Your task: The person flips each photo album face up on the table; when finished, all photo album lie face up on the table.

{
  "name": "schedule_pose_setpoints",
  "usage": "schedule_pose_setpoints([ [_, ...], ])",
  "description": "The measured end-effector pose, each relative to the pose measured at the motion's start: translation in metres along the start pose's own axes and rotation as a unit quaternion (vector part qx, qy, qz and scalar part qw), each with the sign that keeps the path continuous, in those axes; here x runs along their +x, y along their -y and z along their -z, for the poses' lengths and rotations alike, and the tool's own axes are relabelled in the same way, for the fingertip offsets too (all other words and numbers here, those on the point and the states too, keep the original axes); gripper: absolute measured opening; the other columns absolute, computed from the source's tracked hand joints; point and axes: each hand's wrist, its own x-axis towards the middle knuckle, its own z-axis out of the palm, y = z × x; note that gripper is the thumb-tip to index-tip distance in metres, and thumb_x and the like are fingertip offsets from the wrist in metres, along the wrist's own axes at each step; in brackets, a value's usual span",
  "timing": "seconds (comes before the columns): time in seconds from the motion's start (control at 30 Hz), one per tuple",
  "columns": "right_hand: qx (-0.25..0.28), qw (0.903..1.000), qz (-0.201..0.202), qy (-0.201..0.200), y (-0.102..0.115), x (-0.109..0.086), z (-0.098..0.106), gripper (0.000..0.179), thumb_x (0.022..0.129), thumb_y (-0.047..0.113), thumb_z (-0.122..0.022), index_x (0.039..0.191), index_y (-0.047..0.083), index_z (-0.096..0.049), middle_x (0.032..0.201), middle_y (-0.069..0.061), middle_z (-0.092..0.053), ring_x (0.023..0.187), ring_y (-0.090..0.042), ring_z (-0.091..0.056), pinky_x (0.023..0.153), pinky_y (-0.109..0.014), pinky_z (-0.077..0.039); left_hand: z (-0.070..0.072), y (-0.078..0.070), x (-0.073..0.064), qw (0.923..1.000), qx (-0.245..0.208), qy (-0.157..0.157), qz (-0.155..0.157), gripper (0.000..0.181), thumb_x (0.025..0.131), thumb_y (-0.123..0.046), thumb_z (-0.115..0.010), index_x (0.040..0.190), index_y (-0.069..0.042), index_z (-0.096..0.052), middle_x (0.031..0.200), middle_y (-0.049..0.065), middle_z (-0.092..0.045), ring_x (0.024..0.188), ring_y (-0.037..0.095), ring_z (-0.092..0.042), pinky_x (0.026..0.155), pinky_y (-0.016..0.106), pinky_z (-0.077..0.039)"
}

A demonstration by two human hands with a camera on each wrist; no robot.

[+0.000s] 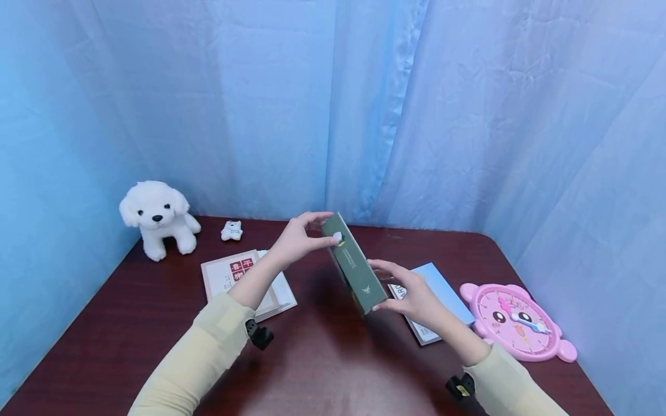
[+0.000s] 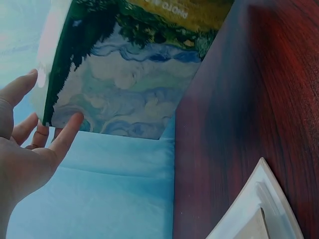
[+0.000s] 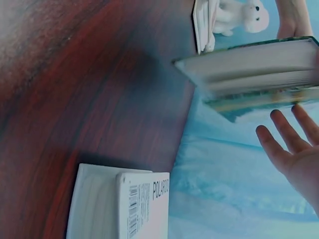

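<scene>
A photo album (image 1: 356, 267) with a dark green spine is held above the table, tilted, its spine facing up. Its cover (image 2: 129, 84), painted with trees and a swirling sky, shows in the left wrist view, and the page edges (image 3: 254, 64) in the right wrist view. My left hand (image 1: 299, 240) grips the far end, thumb on the spine and fingers over the far side. At the near end my right hand (image 1: 416, 294) holds the album between the thumb at the lower corner and fingers along the right side, partly hidden.
On the left lie light-coloured albums (image 1: 215, 271) with red Chinese characters. Behind them are a white plush dog (image 1: 158, 216) and a small white bear (image 1: 231, 230). To the right, a blue and white POLAROID album (image 1: 442, 289) lies beside a pink toy clock (image 1: 517, 320). Blue curtains (image 1: 281, 115) surround the table.
</scene>
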Motion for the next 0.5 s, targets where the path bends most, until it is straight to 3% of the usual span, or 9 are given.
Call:
schedule_pose_setpoints([
  [0.13,-0.01,0.9994,0.029,0.015,0.012,0.001,0.0,0.075,0.064,0.001,-0.084,0.13,-0.006,-0.05,0.125,-0.019,-0.058,0.104,-0.021,-0.061,0.087,-0.031,-0.052,0.0,-0.003,-0.003,0.9999,-0.011,-0.004,0.005,0.053,0.076,-0.025,-0.08,0.124,-0.014,-0.061,0.112,0.004,-0.06,0.105,0.019,-0.057,0.091,0.041,-0.046],
  [0.37,-0.046,0.9961,0.072,0.023,-0.017,-0.004,-0.011,0.075,0.065,0.009,-0.085,0.133,0.002,-0.052,0.13,-0.016,-0.055,0.116,-0.023,-0.054,0.092,-0.015,-0.043,-0.002,-0.004,-0.007,0.9991,-0.035,-0.017,0.015,0.043,0.077,-0.026,-0.079,0.112,-0.013,-0.059,0.107,0.005,-0.061,0.103,0.019,-0.056,0.079,0.035,-0.048],
  [0.5,-0.048,0.9933,0.1,0.032,-0.023,-0.004,-0.017,0.074,0.068,0.013,-0.085,0.134,0.004,-0.053,0.133,-0.016,-0.052,0.116,-0.024,-0.053,0.09,-0.014,-0.044,-0.005,-0.004,-0.008,0.9986,-0.037,-0.035,0.013,0.043,0.076,-0.03,-0.079,0.107,-0.013,-0.055,0.105,0.005,-0.059,0.1,0.02,-0.055,0.074,0.033,-0.047],
])
